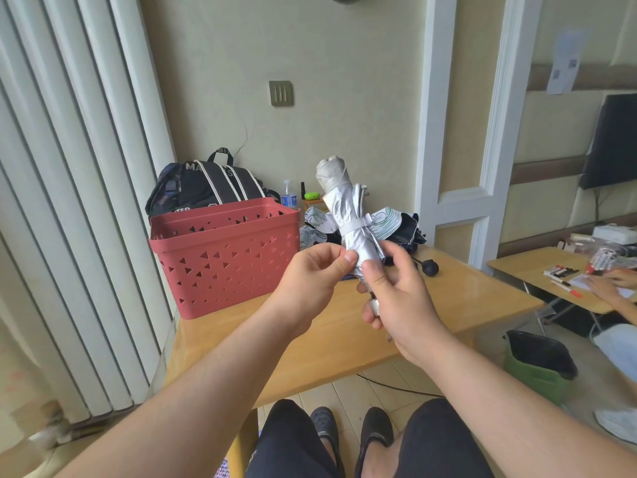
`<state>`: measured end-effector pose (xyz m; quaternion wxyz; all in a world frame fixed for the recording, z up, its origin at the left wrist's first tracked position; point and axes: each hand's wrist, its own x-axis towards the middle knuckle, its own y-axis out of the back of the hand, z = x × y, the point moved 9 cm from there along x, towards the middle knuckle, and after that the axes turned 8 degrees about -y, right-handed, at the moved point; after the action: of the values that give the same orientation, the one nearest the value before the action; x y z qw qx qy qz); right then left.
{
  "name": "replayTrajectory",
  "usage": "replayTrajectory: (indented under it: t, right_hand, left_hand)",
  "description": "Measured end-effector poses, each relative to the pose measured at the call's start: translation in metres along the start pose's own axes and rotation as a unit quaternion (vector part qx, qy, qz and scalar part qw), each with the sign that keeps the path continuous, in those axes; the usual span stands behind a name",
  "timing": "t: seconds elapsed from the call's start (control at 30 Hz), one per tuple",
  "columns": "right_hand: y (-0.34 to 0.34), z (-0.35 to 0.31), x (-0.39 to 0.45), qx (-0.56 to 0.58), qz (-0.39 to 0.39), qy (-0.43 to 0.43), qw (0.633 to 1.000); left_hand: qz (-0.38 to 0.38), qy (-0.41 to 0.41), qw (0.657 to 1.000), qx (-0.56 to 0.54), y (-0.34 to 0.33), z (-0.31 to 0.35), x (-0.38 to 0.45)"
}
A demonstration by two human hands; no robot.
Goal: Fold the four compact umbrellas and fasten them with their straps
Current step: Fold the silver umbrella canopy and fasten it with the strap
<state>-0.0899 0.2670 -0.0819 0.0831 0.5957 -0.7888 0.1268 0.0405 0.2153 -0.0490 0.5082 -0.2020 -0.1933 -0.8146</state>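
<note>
I held the silver umbrella (348, 215) upright above the tabletop (320, 326), strap (355, 225) wrapped round it. Left hand (310, 281) pinched its fabric w/ thumb & fingers; right hand (396, 298) gripped the lower end.

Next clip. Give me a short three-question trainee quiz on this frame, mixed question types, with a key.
1. True or false: the white strap is wrapped round the silver umbrella.
2. Which hand grips the umbrella's lower end? A left, B right, C neither.
3. What stands left of the umbrella on the table?

Key: 1 true. 2 B; the left hand pinches the fabric. 3 A red basket.
</note>
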Motion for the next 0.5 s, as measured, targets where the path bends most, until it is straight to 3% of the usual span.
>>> replayTrajectory:
  t: [0.1,0.23,0.37,0.5]
  right_hand:
    - [-0.001,-0.006,-0.002,0.043,-0.004,0.003,0.999]
    - [0.008,-0.012,-0.001,-0.05,0.059,0.062,0.995]
    - [0.013,-0.015,-0.002,-0.109,0.092,0.079,0.987]
    - [0.015,-0.015,-0.002,-0.146,0.113,0.093,0.978]
  left_hand:
    - [-0.01,-0.006,1.0,-0.008,-0.002,0.004,-0.001]
    - [0.029,0.011,0.999,-0.023,0.002,0.008,0.004]
    - [0.087,0.006,0.994,0.065,0.013,0.015,0.01]
    - [0.096,0.045,0.994,0.019,0.009,0.013,0.009]
